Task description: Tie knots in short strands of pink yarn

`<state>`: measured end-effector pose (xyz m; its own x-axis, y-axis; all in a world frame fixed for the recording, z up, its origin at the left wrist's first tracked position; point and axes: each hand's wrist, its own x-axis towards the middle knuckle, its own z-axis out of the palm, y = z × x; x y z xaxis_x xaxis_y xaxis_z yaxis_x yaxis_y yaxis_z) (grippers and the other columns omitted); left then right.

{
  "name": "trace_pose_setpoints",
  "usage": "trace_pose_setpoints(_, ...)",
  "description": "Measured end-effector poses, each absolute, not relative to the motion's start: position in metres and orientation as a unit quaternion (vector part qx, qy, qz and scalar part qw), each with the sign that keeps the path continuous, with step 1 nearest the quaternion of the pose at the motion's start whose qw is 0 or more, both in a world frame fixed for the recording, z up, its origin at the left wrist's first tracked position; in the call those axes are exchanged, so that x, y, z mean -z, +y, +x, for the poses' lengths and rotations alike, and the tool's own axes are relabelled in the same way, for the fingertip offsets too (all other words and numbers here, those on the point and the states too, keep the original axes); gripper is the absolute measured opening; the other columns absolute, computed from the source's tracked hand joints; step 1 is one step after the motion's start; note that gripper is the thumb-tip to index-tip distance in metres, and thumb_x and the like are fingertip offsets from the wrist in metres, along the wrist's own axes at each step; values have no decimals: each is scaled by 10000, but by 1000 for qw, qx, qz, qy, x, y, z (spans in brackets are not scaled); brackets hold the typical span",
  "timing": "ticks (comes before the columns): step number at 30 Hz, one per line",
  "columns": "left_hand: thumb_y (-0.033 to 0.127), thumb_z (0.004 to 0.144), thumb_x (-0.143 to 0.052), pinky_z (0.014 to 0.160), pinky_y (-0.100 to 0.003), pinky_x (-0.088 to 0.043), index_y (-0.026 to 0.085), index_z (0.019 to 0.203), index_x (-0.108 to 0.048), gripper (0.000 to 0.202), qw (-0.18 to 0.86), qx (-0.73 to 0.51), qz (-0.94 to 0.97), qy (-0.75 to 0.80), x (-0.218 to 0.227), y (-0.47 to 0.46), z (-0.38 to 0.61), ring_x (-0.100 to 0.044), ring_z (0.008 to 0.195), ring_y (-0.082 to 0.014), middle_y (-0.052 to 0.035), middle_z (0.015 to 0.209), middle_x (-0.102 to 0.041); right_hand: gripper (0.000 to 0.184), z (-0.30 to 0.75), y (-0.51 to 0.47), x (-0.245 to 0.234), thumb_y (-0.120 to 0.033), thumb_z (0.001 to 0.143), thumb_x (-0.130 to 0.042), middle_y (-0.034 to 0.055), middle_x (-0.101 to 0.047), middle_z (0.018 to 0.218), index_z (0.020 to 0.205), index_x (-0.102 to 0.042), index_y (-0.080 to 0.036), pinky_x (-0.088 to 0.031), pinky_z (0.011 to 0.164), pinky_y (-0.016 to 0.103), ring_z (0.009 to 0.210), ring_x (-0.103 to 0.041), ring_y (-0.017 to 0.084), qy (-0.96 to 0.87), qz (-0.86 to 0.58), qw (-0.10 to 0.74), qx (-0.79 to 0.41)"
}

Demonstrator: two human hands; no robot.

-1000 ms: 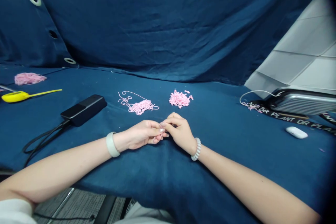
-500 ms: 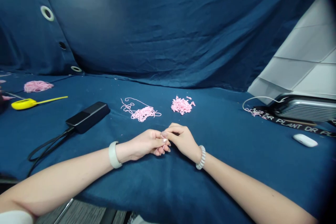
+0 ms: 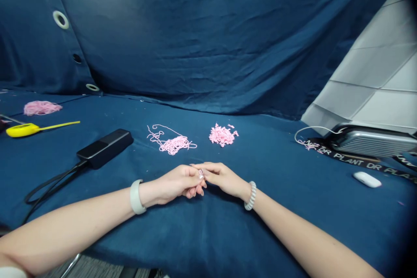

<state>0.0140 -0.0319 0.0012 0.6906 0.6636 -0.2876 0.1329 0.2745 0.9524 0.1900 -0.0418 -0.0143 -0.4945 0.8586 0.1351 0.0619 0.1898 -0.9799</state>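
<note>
My left hand [image 3: 177, 184] and my right hand [image 3: 223, 179] meet at the fingertips in the middle of the blue cloth [image 3: 208, 234]. A tiny bit of pink yarn [image 3: 201, 174] shows between the fingertips, mostly hidden by them. Just beyond my hands lie a tangled pink yarn strand [image 3: 171, 144] and, to its right, a heap of short cut pink yarn pieces [image 3: 223, 135]. Neither hand touches these. A pale wristband circles my left wrist, and a coiled white bracelet circles my right.
A black power bank [image 3: 104, 148] with a trailing cable lies left of my hands. Farther left are a pink yarn bundle [image 3: 41, 107] and a yellow tool with a thin strip [image 3: 22, 130]. On the right lie a white earbud case [image 3: 367, 179], a lanyard [image 3: 355, 160] and a silver case [image 3: 371, 142].
My hands have stayed together and their fingers have flattened slightly, with my right hand lying lower. The whole scene has shifted in view as my head moved. The yarn on the cloth looks undisturbed.
</note>
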Motion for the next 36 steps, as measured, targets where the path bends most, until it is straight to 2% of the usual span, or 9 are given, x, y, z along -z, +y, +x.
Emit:
trace_pose_setpoints(5, 376, 744, -634, 461, -191, -311, 106, 716, -609, 273, 726, -165, 583, 326, 1, -35, 13, -445, 451, -51, -29, 583, -599, 272, 195, -41, 12, -391, 819, -568, 1, -567, 725, 876, -711, -167, -426, 693, 245, 654, -521, 93, -713, -280, 329, -553)
trace_pose_setpoints(8, 392, 730, -651, 462, -191, -305, 106, 722, -593, 291, 736, -176, 560, 338, 2, -36, 14, -436, 454, -43, -25, 605, -597, 326, 194, -39, 16, -413, 814, -572, 4, -535, 662, 663, -681, -147, -407, 651, 247, 630, -486, 99, -702, -307, 361, -532)
trace_pose_setpoints(10, 391, 726, -660, 508, -190, -343, 110, 746, -585, 292, 758, -194, 520, 343, 3, -35, 15, -460, 502, -41, -28, 664, -601, 333, 191, -39, 19, -384, 816, -577, 2, -517, 643, 587, -637, -149, -398, 641, 250, 627, -475, 104, -692, -359, 401, -481)
trace_pose_setpoints(14, 327, 684, -714, 627, -227, -415, 121, 820, -599, 272, 778, -202, 487, 342, 7, -33, 16, -490, 624, -54, -27, 810, -579, 230, 182, -44, 25, -231, 836, -540, 11, -523, 688, 627, -605, -162, -401, 647, 257, 658, -502, 117, -730, -422, 442, -306)
trace_pose_setpoints(17, 335, 681, -713, 589, -223, -396, 131, 830, -607, 274, 760, -201, 515, 343, 8, -34, 15, -450, 591, -46, 11, 772, -521, 206, 178, -51, 26, -160, 858, -472, 18, -522, 715, 680, -577, -169, -395, 652, 260, 688, -501, 126, -782, -400, 442, -182)
trace_pose_setpoints(20, 359, 686, -704, 565, -219, -358, 124, 764, -591, 272, 751, -205, 531, 336, 8, -34, 14, -429, 555, -46, 29, 691, -491, 195, 176, -55, 25, -137, 861, -449, 24, -520, 718, 700, -553, -169, -395, 651, 263, 702, -499, 132, -789, -387, 463, -118)
trace_pose_setpoints(27, 315, 671, -716, 652, -242, -362, 113, 644, -587, 241, 724, -253, 558, 316, 0, -35, 12, -487, 637, -86, -5, 671, -570, 177, 173, -55, 24, -122, 849, -462, 27, -530, 702, 696, -539, -168, -409, 655, 270, 702, -510, 136, -768, -379, 509, -85)
trace_pose_setpoints(31, 325, 703, -678, 717, -266, -401, 122, 658, -631, 213, 694, -260, 594, 313, -2, -35, 12, -552, 685, -117, -22, 672, -619, 180, 173, -54, 22, -134, 852, -466, 22, -521, 687, 688, -530, -167, -404, 634, 265, 675, -507, 130, -752, -382, 530, -85)
trace_pose_setpoints(36, 311, 731, -634, 687, -257, -432, 134, 734, -638, 177, 647, -252, 624, 359, 4, -31, 14, -614, 693, -135, -32, 679, -670, 220, 178, -48, 22, -183, 863, -473, 16, -524, 675, 648, -517, -173, -393, 626, 268, 651, -502, 130, -706, -435, 551, -94)
